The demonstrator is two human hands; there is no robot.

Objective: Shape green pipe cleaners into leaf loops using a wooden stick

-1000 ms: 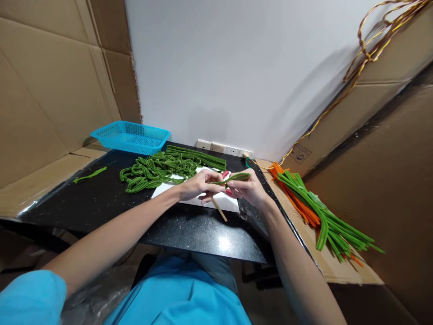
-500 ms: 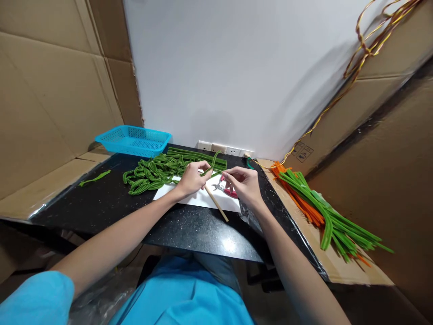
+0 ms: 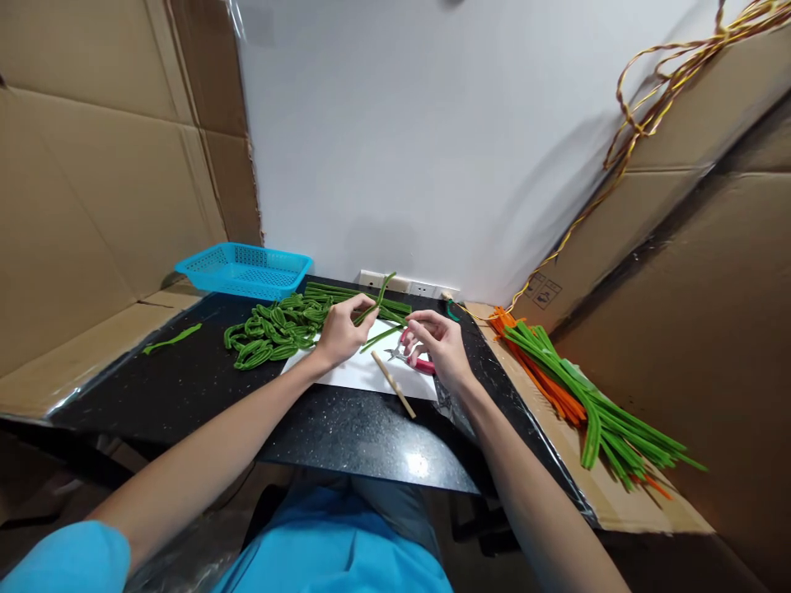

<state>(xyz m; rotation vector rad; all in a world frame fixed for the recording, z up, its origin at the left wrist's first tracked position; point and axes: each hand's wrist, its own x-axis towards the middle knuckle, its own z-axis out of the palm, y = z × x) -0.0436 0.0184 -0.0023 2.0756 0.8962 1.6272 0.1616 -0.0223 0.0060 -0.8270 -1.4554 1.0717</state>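
Left hand [image 3: 344, 331]: parting from right hand [image 3: 443, 344] since earlier, pinching fuzzy green stem [image 3: 384, 289].
Right hand: curling by red-handled pliers [image 3: 423, 365]; grip unclear.

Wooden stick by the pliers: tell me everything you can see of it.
The wooden stick is slim, straight and light tan, and looks like wood or bamboo. It lies loose and slanted, its far end on the white sheet, its near end past the sheet's edge over the black tabletop. Nothing holds it.
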